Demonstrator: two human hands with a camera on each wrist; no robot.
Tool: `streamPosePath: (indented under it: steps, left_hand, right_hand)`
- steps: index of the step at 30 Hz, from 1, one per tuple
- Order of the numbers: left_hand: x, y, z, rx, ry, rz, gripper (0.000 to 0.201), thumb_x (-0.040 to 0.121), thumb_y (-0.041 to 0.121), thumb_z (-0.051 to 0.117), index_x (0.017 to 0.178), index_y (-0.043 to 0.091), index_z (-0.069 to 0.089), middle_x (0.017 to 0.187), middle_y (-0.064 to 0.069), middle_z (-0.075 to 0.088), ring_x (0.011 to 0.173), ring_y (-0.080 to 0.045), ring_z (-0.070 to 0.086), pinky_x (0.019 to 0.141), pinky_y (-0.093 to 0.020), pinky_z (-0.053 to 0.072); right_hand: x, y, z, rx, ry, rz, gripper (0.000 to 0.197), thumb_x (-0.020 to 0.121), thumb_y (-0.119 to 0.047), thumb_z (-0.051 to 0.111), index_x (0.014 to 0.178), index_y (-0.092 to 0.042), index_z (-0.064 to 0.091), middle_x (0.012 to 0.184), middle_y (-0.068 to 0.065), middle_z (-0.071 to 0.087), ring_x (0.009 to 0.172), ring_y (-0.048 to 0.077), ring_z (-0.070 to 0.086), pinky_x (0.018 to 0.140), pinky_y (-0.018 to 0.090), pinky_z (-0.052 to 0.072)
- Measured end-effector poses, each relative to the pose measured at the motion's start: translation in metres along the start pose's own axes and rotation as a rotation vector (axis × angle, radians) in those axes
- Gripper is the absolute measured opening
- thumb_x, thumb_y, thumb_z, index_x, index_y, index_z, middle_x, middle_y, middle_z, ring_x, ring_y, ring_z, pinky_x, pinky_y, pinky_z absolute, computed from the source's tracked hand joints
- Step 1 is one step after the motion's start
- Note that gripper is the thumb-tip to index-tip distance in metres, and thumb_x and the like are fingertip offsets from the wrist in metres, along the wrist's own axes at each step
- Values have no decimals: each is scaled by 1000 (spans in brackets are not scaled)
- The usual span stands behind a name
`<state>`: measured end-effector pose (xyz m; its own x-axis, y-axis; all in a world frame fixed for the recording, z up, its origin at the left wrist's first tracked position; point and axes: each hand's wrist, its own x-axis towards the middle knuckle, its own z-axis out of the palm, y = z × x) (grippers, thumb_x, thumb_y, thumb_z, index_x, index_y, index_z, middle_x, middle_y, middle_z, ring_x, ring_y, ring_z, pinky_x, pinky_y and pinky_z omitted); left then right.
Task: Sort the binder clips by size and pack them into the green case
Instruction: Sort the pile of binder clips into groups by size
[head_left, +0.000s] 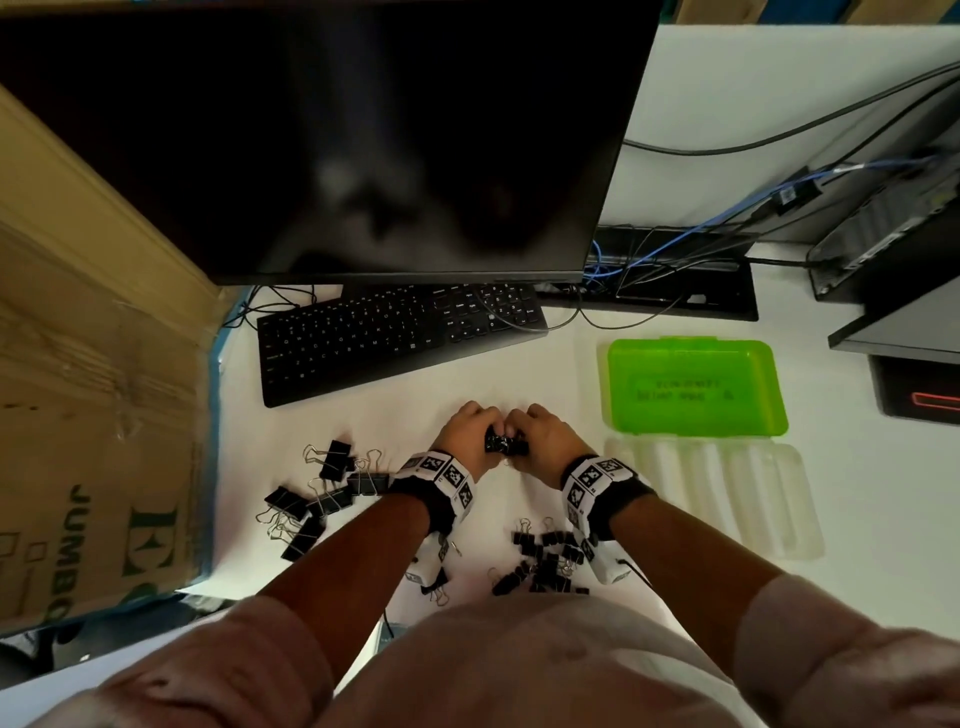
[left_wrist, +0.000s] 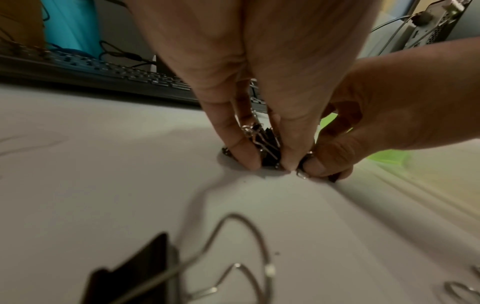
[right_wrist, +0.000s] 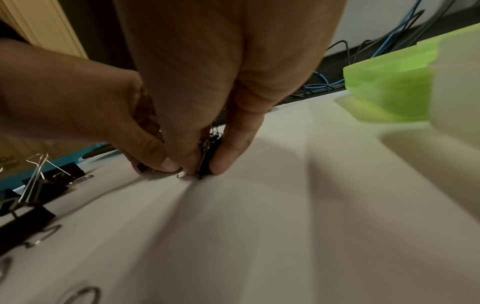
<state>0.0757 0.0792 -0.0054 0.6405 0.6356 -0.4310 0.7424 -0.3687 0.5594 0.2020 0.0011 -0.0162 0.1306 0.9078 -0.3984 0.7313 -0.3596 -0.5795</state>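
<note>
Fingers of the left hand and right hand pinch one small bunch of binder clips between them, pressed down on the white tabletop. Just right of the hands sits the open green case. Left of the hands lie large clips; nearer the person, small clips.
</note>
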Motion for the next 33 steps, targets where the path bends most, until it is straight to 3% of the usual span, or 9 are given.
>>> streamPosePath:
  steps: [9, 14, 19, 26, 29, 33]
  left_hand:
    - [-6, 21, -2, -33, -14, 49, 27, 71, 11, 75, 96, 17, 66, 104, -8, 54, 98, -25, 54, 90, -34, 47]
    - [-15, 51, 4, -76, -38, 154, 26, 72, 11, 75, 96, 16, 66, 99, -7, 53, 94, -25, 56, 85, -26, 46]
    - [-25, 88, 26, -63, -101, 272, 27, 73, 10, 75, 98, 14, 67, 99, -8, 56, 91, -23, 57, 75, -20, 38]
    - [-25, 118, 57, 66, -207, 313, 29, 73, 6, 70, 101, 14, 66, 110, -11, 57, 100, -26, 57, 82, -20, 38]
    - [-22, 121, 61, 121, -225, 309, 28, 76, 7, 68, 103, 12, 64, 113, -12, 55, 105, -27, 55, 88, -25, 41]
    - [-21, 127, 62, 121, -215, 322, 33, 75, 15, 72, 106, 10, 62, 113, -14, 56, 103, -30, 57, 89, -30, 45]
  right_hand:
    - [-23, 8, -17, 89, 89, 104, 34, 67, -13, 77, 97, -13, 62, 95, 13, 64, 87, 31, 60, 73, 28, 43]
    - [-61, 18, -45, 107, 132, 118, 31, 64, -5, 74, 92, -9, 64, 89, 15, 68, 78, 27, 60, 67, 27, 44]
    - [-109, 34, -64, 101, 148, 224, 27, 65, -3, 71, 90, -10, 64, 78, 6, 62, 69, 21, 54, 62, 25, 40]
    - [-148, 51, -50, 59, 215, 355, 28, 69, -8, 70, 96, -12, 63, 94, 14, 69, 87, 30, 62, 64, 26, 41]
    - [-153, 48, -42, 51, 225, 348, 28, 75, -9, 65, 103, -13, 64, 100, 14, 69, 93, 31, 62, 71, 28, 44]
    - [-159, 46, -38, 78, 250, 339, 21, 78, -7, 61, 95, -16, 68, 97, 12, 69, 89, 29, 63, 71, 28, 45]
